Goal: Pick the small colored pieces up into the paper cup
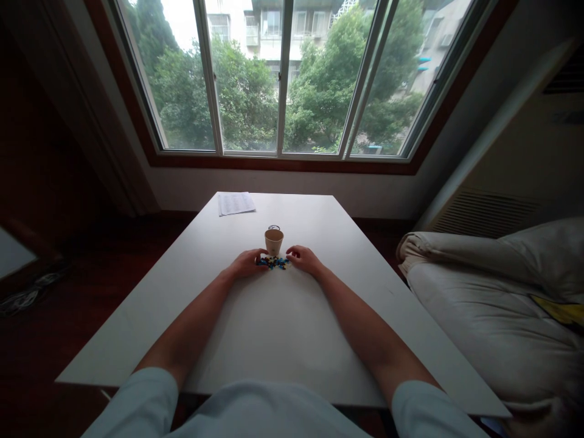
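Observation:
A tan paper cup stands upright on the white table, its open mouth facing up. Just in front of it lies a loose heap of small blue, black and yellow pieces, too small to name. My left hand rests on the table at the heap's left edge, fingers apart and curved, touching or nearly touching the outermost pieces. On the other side, my right hand is beside the cup and the heap with thumb and fingers parted. I see nothing held in either hand.
Printed sheets of paper lie at the table's far left corner. A thin dark looped object sits behind the cup. The white table reaches toward a window. A pale padded seat stands to the right, and cables lie on the floor at left.

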`<state>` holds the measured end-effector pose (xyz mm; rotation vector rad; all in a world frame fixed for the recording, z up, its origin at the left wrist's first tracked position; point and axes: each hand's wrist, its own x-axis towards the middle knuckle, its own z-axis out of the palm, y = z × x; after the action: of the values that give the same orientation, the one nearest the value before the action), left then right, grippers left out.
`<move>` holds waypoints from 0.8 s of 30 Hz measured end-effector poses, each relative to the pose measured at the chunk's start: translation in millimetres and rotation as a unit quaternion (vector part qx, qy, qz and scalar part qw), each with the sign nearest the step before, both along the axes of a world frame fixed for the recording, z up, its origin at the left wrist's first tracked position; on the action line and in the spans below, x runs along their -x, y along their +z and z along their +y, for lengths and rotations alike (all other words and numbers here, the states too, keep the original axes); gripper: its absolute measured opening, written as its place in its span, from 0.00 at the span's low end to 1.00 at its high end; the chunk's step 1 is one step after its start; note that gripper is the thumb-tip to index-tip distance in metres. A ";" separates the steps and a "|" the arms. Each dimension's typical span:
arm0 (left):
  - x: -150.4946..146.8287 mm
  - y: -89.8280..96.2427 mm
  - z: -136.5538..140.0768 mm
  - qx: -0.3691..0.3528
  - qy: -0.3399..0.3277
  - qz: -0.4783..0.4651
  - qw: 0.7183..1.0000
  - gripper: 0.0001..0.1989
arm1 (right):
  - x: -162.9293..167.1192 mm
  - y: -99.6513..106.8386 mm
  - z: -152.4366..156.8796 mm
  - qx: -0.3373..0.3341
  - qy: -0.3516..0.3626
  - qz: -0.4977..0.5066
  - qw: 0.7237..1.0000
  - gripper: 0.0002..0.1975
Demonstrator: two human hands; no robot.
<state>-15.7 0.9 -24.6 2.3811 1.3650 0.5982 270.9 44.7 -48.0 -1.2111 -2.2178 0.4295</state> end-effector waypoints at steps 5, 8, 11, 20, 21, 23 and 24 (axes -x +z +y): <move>0.2 -4.0 4.4 0.004 0.031 -0.015 0.999 0.21 | 1.5 11.2 -8.5 0.007 0.049 -0.028 0.998 0.11; -1.7 -5.3 4.7 0.003 0.052 -0.019 0.998 0.18 | 1.4 16.5 -11.8 0.024 0.064 -0.050 0.996 0.16; -2.4 -8.1 5.4 0.001 0.061 -0.020 0.998 0.17 | -0.9 14.7 -11.5 0.023 0.070 -0.064 0.995 0.19; -4.1 -16.2 9.6 -0.011 0.065 -0.014 0.998 0.16 | 3.5 -6.0 -10.4 -0.044 0.012 -0.053 0.998 0.12; -4.9 -15.9 9.5 -0.011 0.067 -0.012 0.998 0.16 | 4.3 -6.7 -10.8 -0.044 0.003 -0.047 0.998 0.14; -6.2 -15.1 8.7 -0.010 0.069 -0.009 0.998 0.16 | 5.7 -7.6 -11.5 -0.044 -0.014 -0.039 0.998 0.16; -6.6 -14.7 8.3 -0.009 0.069 -0.009 0.998 0.16 | 6.4 -8.1 -11.7 -0.044 -0.020 -0.037 0.998 0.16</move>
<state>-9.1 9.2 -39.3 2.3036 1.5313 0.6699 264.5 33.0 -56.1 -1.2392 -2.2455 0.2724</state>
